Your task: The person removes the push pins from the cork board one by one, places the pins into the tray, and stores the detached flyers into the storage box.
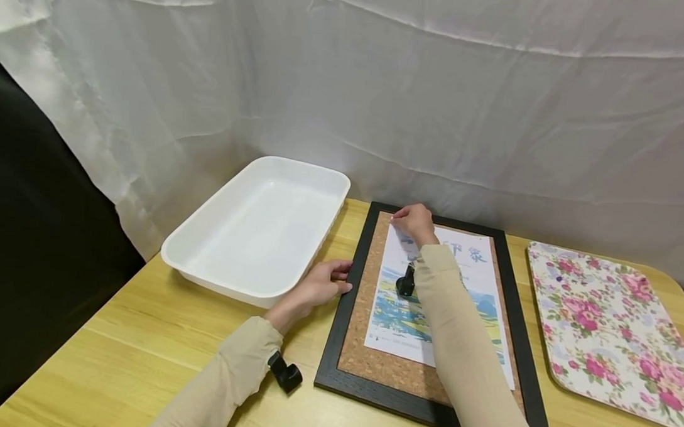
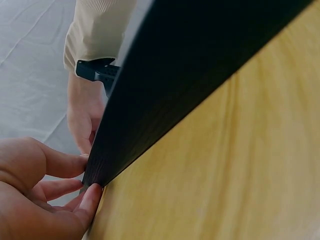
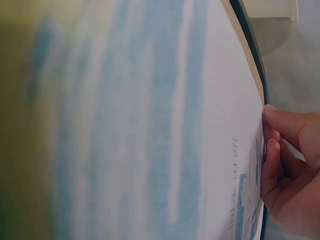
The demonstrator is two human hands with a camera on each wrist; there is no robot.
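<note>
A cork board point(image 1: 353, 339) in a black frame point(image 1: 344, 320) lies on the wooden table. On its cork is a printed poster point(image 1: 400, 341) with blue characters and a blue, green and yellow landscape. My right hand point(image 1: 415, 222) bends over the poster's upper left corner, its thumb and fingertips pinching there; they hide the exact spot. The right wrist view shows these fingertips point(image 3: 271, 145) right at the paper's edge. At the frame's left side, my left hand point(image 1: 324, 283) rests its fingertips along the black edge, as the left wrist view also shows with its thumb point(image 2: 91, 197).
Left of the board stands a deep white tray point(image 1: 209, 278). A flower-patterned tray point(image 1: 614, 349) lies to the right, with a small blue thing point(image 1: 559, 279) near its upper left. Behind the table hangs a grey-white curtain point(image 1: 436, 104); black cloth point(image 1: 41, 241) hangs at far left.
</note>
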